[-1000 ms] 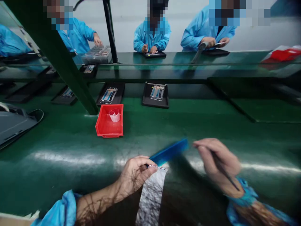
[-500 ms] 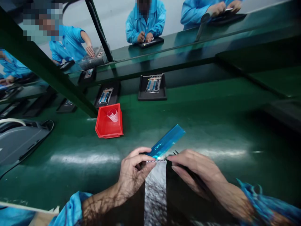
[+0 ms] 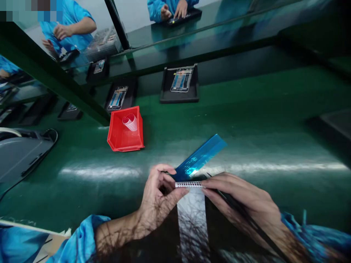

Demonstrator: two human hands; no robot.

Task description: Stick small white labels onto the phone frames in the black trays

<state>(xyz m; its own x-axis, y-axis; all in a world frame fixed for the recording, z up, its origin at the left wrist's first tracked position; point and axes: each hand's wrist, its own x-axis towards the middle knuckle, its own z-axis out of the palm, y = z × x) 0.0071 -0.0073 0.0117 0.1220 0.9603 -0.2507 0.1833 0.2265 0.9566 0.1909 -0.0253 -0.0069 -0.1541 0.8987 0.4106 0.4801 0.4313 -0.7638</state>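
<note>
Two hands meet over a blue film strip (image 3: 200,157) low in the middle of the view, just above the green counter (image 3: 246,120). This strip is translucent and rises up to the right, its far end free in the air. Its near end is at a small white perforated edge (image 3: 189,184), which is the top of a long shiny strip (image 3: 193,223) running down toward the person. The left hand (image 3: 157,197) pinches this place: the thumb lies under the white edge and the bent fingers press from above at the base of the blue film. The right hand (image 3: 241,199) touches the other end of the white edge with its fingertips, and it also grips dark thin tweezers (image 3: 238,210), which lie along the palm with the tip near the blue film. Both sleeves are bright blue.

Further out, to the upper left, a red bin (image 3: 124,137) stands on the counter with a curled white roll (image 3: 130,121) inside it. Behind it are black trays, and one black tray (image 3: 179,84) carries a phone frame (image 3: 181,79). A green slanted beam (image 3: 55,78) crosses the left part. A grey device (image 3: 19,153) lies at the left edge. On the far side, other people in blue coats work at a raised shelf (image 3: 208,40); their hands are well apart from the person's own.
</note>
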